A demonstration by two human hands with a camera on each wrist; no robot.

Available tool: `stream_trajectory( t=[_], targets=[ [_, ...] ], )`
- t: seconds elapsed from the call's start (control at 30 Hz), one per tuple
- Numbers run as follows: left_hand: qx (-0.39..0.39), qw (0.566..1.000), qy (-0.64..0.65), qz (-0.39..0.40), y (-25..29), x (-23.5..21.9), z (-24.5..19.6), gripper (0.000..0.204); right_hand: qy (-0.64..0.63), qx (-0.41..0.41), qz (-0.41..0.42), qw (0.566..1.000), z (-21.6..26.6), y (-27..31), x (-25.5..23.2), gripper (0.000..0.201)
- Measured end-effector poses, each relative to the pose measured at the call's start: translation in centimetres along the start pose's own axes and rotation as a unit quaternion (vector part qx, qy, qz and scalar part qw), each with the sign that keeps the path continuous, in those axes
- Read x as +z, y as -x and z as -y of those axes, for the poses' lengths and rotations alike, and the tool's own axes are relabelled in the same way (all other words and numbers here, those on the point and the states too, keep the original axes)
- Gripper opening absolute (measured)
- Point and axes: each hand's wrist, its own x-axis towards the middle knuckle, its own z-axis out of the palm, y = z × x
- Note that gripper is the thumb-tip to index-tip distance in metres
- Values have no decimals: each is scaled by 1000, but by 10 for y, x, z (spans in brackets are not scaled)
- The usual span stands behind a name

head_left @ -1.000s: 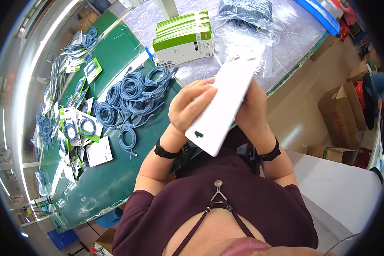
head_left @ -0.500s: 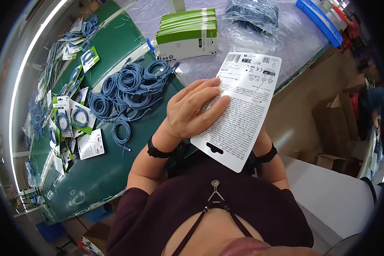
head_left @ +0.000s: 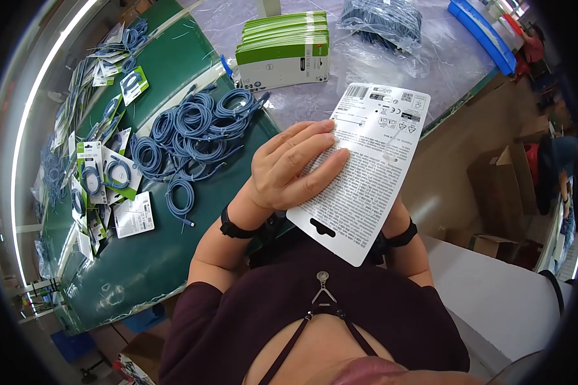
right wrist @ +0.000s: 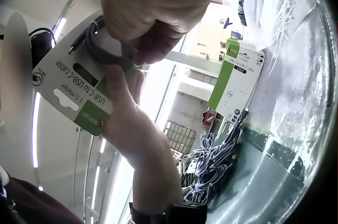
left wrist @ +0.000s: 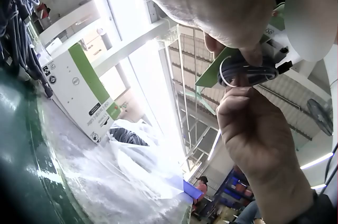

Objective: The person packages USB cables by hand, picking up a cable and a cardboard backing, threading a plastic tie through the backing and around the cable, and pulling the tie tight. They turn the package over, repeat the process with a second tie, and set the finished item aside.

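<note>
A printed cardboard package card point(head_left: 366, 173) is held with its text-covered back towards the head camera. My left hand point(head_left: 295, 163) grips its left side, fingers across the back and thumb on the front. On the front, seen in the right wrist view, a blue-grey coiled USB-C cable point(right wrist: 95, 49) lies against the card. My right hand point(left wrist: 259, 134) is under the card, its fingertips pinching the coil near a thin white tie point(left wrist: 223, 76). In the head view the card hides most of that hand.
Several loose coiled cables point(head_left: 192, 128) lie on the green table point(head_left: 173, 256), with carded cables point(head_left: 119, 173) heaped to their left. A stack of green-and-white cards point(head_left: 282, 70) stands ahead. Behind it are a plastic bag of cables point(head_left: 382, 25) and a blue tray point(head_left: 481, 35).
The card has turned from a steep tilt to show its printed back. My right hand, visible beside it earlier, is now mostly behind it. Little has moved in the last half second.
</note>
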Motion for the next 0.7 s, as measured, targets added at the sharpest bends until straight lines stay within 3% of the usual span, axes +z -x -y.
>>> stream_trajectory(
  t=[0.17,0.2,0.23,0.27,0.47,0.53,0.6,0.63,0.67,0.7],
  targets=[
    [-2,1000,0,8,1,1,-4,33,1,-8,2,1000,-1,23,-16,27],
    [-2,1000,2,8,1,1,-5,33,1,-10,1,1000,20,76,-22,27],
    [6,1000,-8,11,0,1,-5,33,2,-11,1,1000,-5,30,-13,27],
    [14,1000,-18,14,0,0,-6,34,3,-11,0,1000,-7,22,-10,27],
    [17,999,-8,30,-1,1,-6,33,10,-16,-5,1000,-10,29,-18,26],
    [-16,999,40,20,2,6,0,31,11,-19,-10,1000,6,31,-10,26],
    [-30,998,62,15,6,6,0,29,154,-155,1,976,45,29,2,23],
    [-150,975,166,-8,9,4,-3,30,222,-222,8,949,55,22,7,22],
    [-268,925,266,-29,13,1,-6,30,219,-223,8,950,54,1,-19,22],
    [-380,851,360,-47,16,-1,-8,30,39,-242,211,946,49,-29,-66,32]
  ],
)
